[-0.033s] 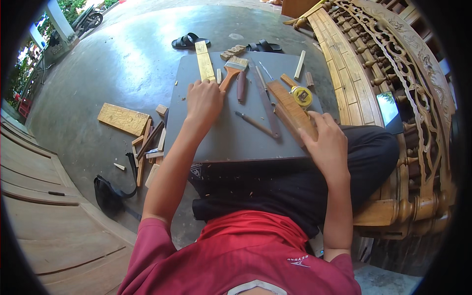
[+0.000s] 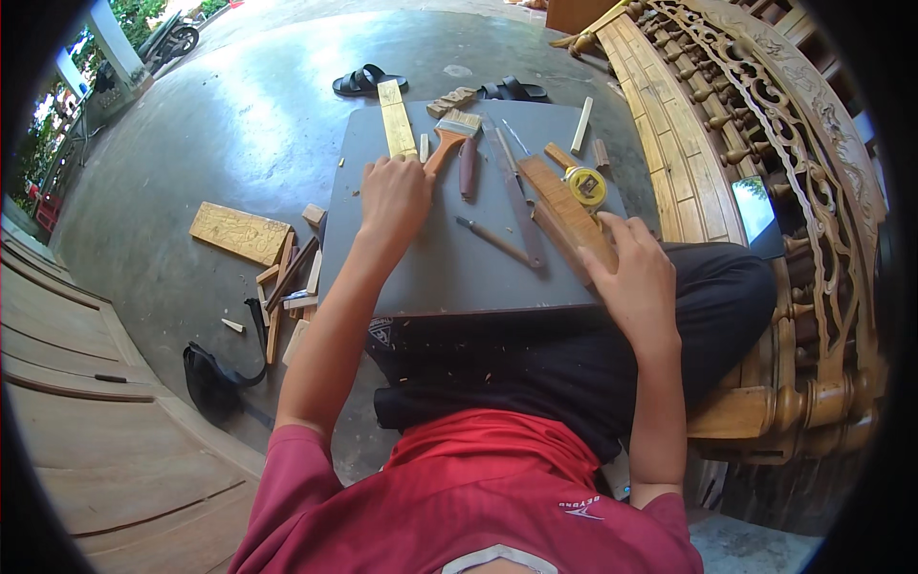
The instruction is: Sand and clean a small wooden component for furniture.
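My left hand is closed over the near end of a light yellow wood strip on the grey board. Beside its knuckles lies a paintbrush with an orange handle, whose end is partly hidden by the hand. At the right, my right hand grips the near end of a brown wooden block, thumb on one side and fingers on the other. A yellow tape measure sits against the block. Left of it lie a long flat metal blade and a slim chisel-like tool.
A dark red handle and a carved wood piece lie on the board. Black sandals are beyond it. A carved plank, wood scraps and a black bag lie on the left floor. A wooden bench stands right.
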`<state>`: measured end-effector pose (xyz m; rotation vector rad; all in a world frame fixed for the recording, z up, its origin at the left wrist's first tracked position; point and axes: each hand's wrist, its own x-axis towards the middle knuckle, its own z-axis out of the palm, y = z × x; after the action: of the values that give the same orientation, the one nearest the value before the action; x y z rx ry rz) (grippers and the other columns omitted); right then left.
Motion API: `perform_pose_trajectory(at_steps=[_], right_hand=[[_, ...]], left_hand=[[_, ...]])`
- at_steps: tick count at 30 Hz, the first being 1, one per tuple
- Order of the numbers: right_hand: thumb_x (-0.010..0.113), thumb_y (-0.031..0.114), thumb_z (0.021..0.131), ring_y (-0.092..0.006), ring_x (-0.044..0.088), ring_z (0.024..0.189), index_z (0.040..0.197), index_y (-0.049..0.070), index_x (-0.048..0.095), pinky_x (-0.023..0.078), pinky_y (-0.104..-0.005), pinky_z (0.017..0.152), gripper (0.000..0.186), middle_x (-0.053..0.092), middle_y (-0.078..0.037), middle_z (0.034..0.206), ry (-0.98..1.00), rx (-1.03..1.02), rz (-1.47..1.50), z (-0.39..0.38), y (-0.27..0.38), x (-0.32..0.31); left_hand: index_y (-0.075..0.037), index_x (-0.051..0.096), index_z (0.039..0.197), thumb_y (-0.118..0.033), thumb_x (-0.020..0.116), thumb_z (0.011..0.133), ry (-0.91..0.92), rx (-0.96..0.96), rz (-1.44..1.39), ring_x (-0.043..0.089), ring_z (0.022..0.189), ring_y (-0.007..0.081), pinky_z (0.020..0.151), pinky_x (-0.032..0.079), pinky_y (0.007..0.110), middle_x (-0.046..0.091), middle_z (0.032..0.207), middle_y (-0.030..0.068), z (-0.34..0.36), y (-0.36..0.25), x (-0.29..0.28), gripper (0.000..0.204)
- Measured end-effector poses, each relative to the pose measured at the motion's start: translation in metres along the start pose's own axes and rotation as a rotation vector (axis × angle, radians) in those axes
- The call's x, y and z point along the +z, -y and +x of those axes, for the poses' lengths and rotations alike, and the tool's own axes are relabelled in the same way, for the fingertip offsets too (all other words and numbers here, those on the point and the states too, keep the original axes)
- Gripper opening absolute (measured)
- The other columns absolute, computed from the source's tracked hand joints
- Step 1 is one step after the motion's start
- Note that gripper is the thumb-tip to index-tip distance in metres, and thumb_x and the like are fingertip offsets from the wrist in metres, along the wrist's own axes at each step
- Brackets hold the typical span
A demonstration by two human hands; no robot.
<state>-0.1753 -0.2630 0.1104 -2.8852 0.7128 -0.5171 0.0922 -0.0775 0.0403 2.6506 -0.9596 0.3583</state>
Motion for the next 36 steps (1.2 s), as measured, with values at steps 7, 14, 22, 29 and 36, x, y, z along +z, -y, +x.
perform_pose_trajectory(at_steps=[7, 14, 22, 29, 36], right_hand=[[0.078, 0.028, 0.094, -0.0353, 0.069, 0.112, 0.137, 0.006, 0.066, 0.056, -0.0476, 0.095, 0.049, 0.068, -0.015, 0.117, -0.174, -0.115, 0.056, 0.013, 0.017, -0.002], [0.078, 0.029, 0.094, -0.0361, 0.074, 0.105, 0.135, 0.004, 0.065, 0.057, -0.0467, 0.094, 0.05, 0.075, -0.019, 0.112, -0.248, -0.373, 0.274, 0.06, 0.073, -0.001], [0.073, 0.04, 0.1, -0.0337, 0.076, 0.083, 0.123, 0.005, 0.071, 0.06, -0.0462, 0.078, 0.042, 0.075, -0.015, 0.091, -0.25, -0.522, 0.154, 0.117, 0.097, -0.002], [0.065, 0.055, 0.104, -0.0332, 0.075, 0.075, 0.091, 0.0, 0.078, 0.055, -0.0447, 0.071, 0.058, 0.071, -0.017, 0.07, -0.011, -0.195, 0.383, 0.127, 0.056, -0.017], [0.062, 0.049, 0.105, -0.0371, 0.076, 0.08, 0.092, 0.001, 0.076, 0.056, -0.0481, 0.076, 0.051, 0.073, -0.019, 0.076, -0.04, -0.342, 0.41, 0.147, 0.065, 0.012]], left_hand=[[0.002, 0.078, 0.11, -0.019, 0.068, 0.105, -0.308, 0.015, -0.185, 0.074, 0.091, 0.0332, 0.085, 0.056, 0.045, 0.078, 0.104, 0.0189, 0.008, 0.0, -0.034, 0.023], [0.0, 0.08, 0.108, -0.018, 0.073, 0.101, -0.559, 0.23, -0.229, 0.075, 0.095, 0.0273, 0.086, 0.058, 0.039, 0.079, 0.103, 0.0137, 0.004, -0.014, -0.115, 0.02], [0.0, 0.075, 0.111, -0.015, 0.075, 0.101, -0.677, 0.522, -0.505, 0.073, 0.082, 0.0213, 0.074, 0.056, 0.035, 0.076, 0.096, 0.0105, -0.023, -0.047, -0.154, 0.018], [-0.003, 0.072, 0.108, -0.057, 0.068, 0.101, 0.048, -0.097, -0.277, 0.078, 0.089, 0.0367, 0.08, 0.06, 0.045, 0.077, 0.088, 0.0207, 0.012, -0.046, -0.052, 0.054], [-0.006, 0.079, 0.09, -0.056, 0.072, 0.096, 0.16, -0.003, -0.104, 0.077, 0.087, 0.0394, 0.08, 0.06, 0.049, 0.078, 0.088, 0.0196, 0.027, -0.038, -0.007, 0.051]])
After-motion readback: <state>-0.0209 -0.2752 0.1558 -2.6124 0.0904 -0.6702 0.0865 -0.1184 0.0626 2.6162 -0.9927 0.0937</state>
